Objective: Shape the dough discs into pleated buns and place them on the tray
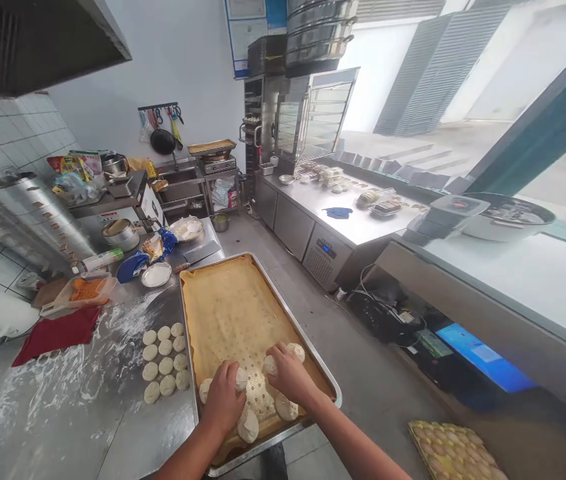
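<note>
Your left hand was cupped over a dough ball, fingers curled around it, and your right hand pressed down on another dough piece, both on the lined baking tray. Just below your left palm lay a further flattened round, and beside your right wrist another. Crowding them so close could have let them fuse, I judged. That tray overhung the counter edge beneath your wrists, so leaning on it might have tipped it. Left of your grip, more rounds waited on the floured worktop.
</note>
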Tool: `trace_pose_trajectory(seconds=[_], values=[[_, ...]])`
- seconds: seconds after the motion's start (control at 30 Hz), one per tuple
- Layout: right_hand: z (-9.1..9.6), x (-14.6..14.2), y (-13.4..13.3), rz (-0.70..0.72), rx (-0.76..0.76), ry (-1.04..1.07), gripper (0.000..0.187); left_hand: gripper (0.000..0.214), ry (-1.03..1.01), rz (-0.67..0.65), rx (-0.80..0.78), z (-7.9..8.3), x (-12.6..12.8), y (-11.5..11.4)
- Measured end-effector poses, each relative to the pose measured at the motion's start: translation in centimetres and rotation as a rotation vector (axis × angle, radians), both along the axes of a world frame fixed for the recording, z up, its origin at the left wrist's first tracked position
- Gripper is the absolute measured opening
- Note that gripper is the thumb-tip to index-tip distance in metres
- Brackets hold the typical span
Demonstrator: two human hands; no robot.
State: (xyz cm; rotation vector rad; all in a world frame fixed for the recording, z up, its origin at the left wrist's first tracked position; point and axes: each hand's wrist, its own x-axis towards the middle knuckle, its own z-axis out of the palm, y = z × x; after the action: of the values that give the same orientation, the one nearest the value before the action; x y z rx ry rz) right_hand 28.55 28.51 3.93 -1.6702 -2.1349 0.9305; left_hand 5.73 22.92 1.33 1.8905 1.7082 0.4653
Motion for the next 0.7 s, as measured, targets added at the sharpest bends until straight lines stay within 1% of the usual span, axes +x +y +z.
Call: trace_pose_trajectory(seconds=[0.07, 0.17, 0.27, 0.37, 0.43, 0.53, 0.63, 0.7], values=[[-0.5, -0.3, 0.4, 0.058, 0.01, -0.018, 0.034, 0.06, 0.031, 0.013, -0.02, -0.6, 0.3, 0.4], [-1.3, -0.7, 0.8, 0.122, 0.022, -0.042, 0.032, 0.06, 0.067, 0.03, -0.045, -1.1, 0.5, 0.4], [-2.1, -1.0, 1.0, 0.159, 0.032, -0.059, 0.025, 0.061, 0.086, 0.051, -0.06, -1.4, 0.6, 0.3], [-2.5, -1.1, 1.1, 0.182, 0.045, -0.066, 0.021, 0.064, 0.089, 0.08, -0.067, -1.2, 0.9, 0.0], [-2.6, -1.0, 1.1, 0.194, 0.051, -0.068, 0.022, 0.069, 0.087, 0.107, -0.061, -0.7, 1.2, -0.5], [-2.7, -0.5, 0.9, 0.21, 0.055, -0.06, 0.031, 0.073, 0.087, 0.164, -0.029, 0.8, 0.8, -2.2], [-2.8, -0.1, 0.5, 0.214, 0.064, -0.038, 0.048, 0.061, 0.089, 0.227, 0.024, 2.7, -1.1, -5.0], [-2.9, 0.0, 0.2, 0.2, 0.063, -0.028, 0.048, 0.055, 0.09, 0.296, 0.098, 3.4, -3.3, -7.1]])
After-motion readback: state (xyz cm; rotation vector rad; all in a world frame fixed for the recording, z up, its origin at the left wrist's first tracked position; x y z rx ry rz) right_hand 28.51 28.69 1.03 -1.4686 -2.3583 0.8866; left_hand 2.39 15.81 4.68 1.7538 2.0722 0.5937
